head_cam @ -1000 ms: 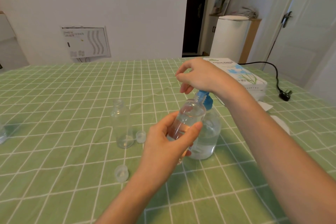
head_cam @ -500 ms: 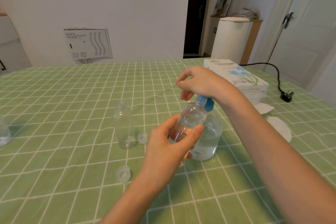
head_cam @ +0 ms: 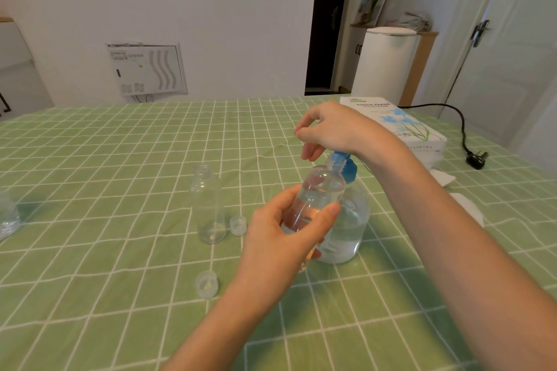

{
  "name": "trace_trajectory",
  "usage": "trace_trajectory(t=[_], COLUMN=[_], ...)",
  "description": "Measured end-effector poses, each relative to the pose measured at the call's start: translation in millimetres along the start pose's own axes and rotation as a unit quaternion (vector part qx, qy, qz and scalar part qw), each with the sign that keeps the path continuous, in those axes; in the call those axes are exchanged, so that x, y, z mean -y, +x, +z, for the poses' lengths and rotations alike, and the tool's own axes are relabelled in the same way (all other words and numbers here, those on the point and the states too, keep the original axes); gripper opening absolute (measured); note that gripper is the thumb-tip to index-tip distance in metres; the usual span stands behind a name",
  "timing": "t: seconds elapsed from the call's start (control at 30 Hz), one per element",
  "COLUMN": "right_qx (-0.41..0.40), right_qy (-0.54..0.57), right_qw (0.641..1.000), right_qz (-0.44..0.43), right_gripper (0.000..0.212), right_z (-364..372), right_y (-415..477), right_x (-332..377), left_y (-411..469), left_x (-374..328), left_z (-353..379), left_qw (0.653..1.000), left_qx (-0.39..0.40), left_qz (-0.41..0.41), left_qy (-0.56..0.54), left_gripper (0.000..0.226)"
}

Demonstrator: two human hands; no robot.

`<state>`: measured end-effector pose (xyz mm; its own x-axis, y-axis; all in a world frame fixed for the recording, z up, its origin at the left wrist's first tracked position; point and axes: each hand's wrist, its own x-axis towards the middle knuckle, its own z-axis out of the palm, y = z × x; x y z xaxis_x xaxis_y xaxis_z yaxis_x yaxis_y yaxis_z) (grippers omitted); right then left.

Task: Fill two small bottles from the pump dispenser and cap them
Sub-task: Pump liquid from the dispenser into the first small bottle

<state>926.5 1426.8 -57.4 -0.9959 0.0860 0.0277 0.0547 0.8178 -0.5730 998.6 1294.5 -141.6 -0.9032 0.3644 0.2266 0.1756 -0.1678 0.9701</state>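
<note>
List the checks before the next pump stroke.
1. Grip of left hand on small bottle: ok.
2. Bottle mouth at blue pump head: ok.
3. Contact of right hand with the pump head: cannot tell, hidden under the hand.
4. Fill of small bottle: not ok, only partly filled.
5. Upright dispenser with liquid left: ok.
6. Upright, uncapped second bottle waiting: ok.

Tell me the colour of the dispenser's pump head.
The pump head is blue, best seen in the head view.
</note>
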Motion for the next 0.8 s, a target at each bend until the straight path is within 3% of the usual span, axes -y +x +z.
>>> trace_trajectory(t=[0.8], right_qx=[0.000], right_qy=[0.019], right_qw=[1.000], right_qz=[0.015], right_gripper=[0.022], right_z=[2.6], right_y=[-2.5], right_x=[-1.7], left_y=[-0.1], left_x=[1.5], left_z=[-0.2], left_qw=[1.000], left_qx=[0.004], left_qz=[-0.005], left_qy=[-0.010], left_gripper=[0.009])
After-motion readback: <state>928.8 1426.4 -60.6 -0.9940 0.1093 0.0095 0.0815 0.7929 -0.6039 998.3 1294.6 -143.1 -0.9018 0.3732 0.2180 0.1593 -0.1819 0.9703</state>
